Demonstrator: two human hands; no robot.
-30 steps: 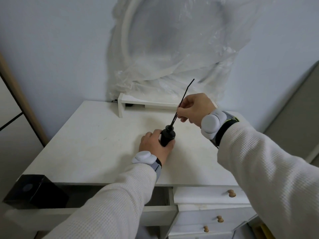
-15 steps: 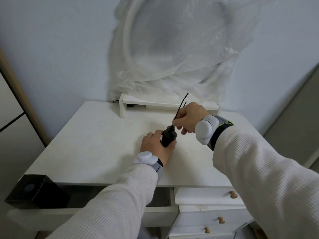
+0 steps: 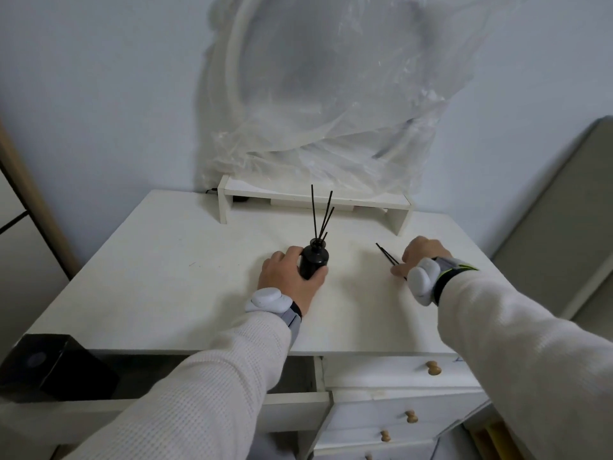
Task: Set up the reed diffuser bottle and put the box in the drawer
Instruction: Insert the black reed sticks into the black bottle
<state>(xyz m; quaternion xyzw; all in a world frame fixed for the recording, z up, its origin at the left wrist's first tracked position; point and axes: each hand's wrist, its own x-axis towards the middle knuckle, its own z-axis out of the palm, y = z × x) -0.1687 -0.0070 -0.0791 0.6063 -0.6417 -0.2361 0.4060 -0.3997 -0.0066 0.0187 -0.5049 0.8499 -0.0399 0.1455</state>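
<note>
Black diffuser bottle (image 3: 313, 262) stands upright approx mid-counter (image 3: 172, 260), w/ four thin black reeds (image 3: 320, 214) fanning up out of its neck toward 12 o'clock. Left hand (image 3: 289, 281) wraps the bottle's lower body from the 8 o'clock side, fingers curled round it, thumb on the near side, wrist resting on the white top. Well apart at 3 o'clock from the bottle, right hand (image 3: 418, 258) lies low on the counter w/ fingers curled on spare reeds (image 3: 386, 254); their tips stick out toward 10 o'clock, lying flat or nearly so. Both wrists carry white pod-like bands; sleeves are cream knit. Black box (image 3: 56, 371) sits in the open drawer (image 3: 295, 398) at 7 o'clock from the bottle, below the counter's front edge, at the drawer's left end. Closed drawers w/ wooden knobs (image 3: 433, 367) at 5 o'clock. At 12 o'clock, along the back edge, a low white riser shelf (image 3: 311, 199), & behind it a round white frame wrapped in clear plastic (image 3: 331, 94) leaning on the wall.
</note>
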